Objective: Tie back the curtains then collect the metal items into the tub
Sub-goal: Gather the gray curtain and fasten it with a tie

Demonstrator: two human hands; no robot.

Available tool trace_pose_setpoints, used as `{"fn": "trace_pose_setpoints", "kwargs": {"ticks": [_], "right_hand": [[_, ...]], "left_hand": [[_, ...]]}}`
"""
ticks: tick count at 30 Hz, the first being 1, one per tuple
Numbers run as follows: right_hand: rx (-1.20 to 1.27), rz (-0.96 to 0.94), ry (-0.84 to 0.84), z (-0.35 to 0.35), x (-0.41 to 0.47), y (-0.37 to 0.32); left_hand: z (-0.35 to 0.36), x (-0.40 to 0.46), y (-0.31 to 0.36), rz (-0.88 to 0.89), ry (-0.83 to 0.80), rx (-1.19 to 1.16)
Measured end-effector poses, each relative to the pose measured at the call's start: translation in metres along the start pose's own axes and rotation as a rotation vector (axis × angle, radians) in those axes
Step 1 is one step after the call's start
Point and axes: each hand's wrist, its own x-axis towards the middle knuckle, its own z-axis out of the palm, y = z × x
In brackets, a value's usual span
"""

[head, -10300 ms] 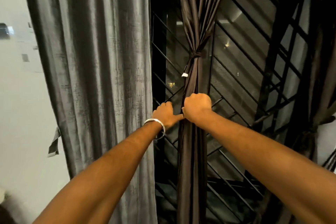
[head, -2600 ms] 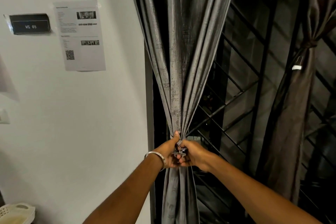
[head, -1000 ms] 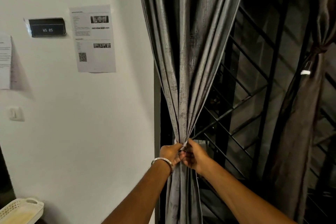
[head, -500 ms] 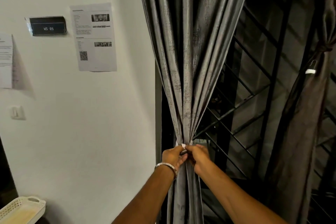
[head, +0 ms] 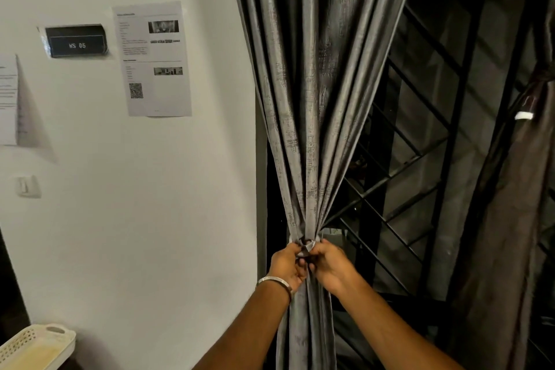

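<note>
A grey curtain (head: 312, 105) hangs beside the window, gathered into a narrow bunch at waist height. A grey tie-back (head: 307, 244) is wrapped round the bunch with a small knot at its front. My left hand (head: 287, 264), with a metal bangle on the wrist, pinches the tie-back from the left. My right hand (head: 329, 264) grips it from the right, and the two hands touch. At the right edge a brown curtain (head: 507, 237) hangs bunched by its own tie with a white tag (head: 524, 115). A cream tub (head: 33, 348) sits at the bottom left corner.
A black metal window grille (head: 420, 189) fills the space behind both curtains. The white wall on the left carries a printed sheet (head: 151, 58), a black sign reading WS 05 (head: 76, 42), another paper at the left edge and a light switch (head: 27, 186).
Over ten seconds I shifted from the brown curtain to the grey one and bunched it. In the last second the tie-back has been drawn into a small knot between my hands.
</note>
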Motion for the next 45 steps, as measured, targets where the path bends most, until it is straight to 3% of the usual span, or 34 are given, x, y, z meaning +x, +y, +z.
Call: {"fn": "trace_pose_setpoints", "kwargs": {"ticks": [7,12,16,22,27,31,36,39,45], "right_hand": [[0.015,-0.093,0.058,-0.003,0.004,0.003],[-0.610,-0.525,0.210,-0.009,-0.008,-0.002],[-1.053,-0.878,0.086,-0.012,-0.011,-0.008],[-1.386,-0.839,0.005,-0.011,-0.015,-0.024],[-1.454,-0.860,-0.075,-0.004,-0.017,-0.036],[-1.588,-1.090,-0.074,-0.007,-0.022,-0.029],[-1.952,-1.444,-0.124,-0.005,-0.028,-0.021],[-2.023,-1.421,-0.202,-0.004,-0.029,-0.032],[-1.962,-1.169,-0.262,0.003,-0.023,-0.046]], "left_hand": [[-0.003,0.000,0.003,-0.010,-0.056,-0.154],[-0.001,0.000,0.000,0.025,-0.054,-0.223],[0.002,0.001,-0.005,0.018,-0.040,-0.192],[0.000,0.002,-0.003,0.015,-0.041,-0.166],[0.000,-0.004,-0.004,0.032,-0.041,-0.206],[-0.002,-0.008,-0.004,0.052,-0.075,-0.234],[0.001,-0.018,-0.002,0.095,-0.088,-0.209],[-0.002,-0.019,-0.002,0.099,-0.110,-0.188],[-0.011,-0.013,-0.010,0.107,-0.225,-0.178]]}}
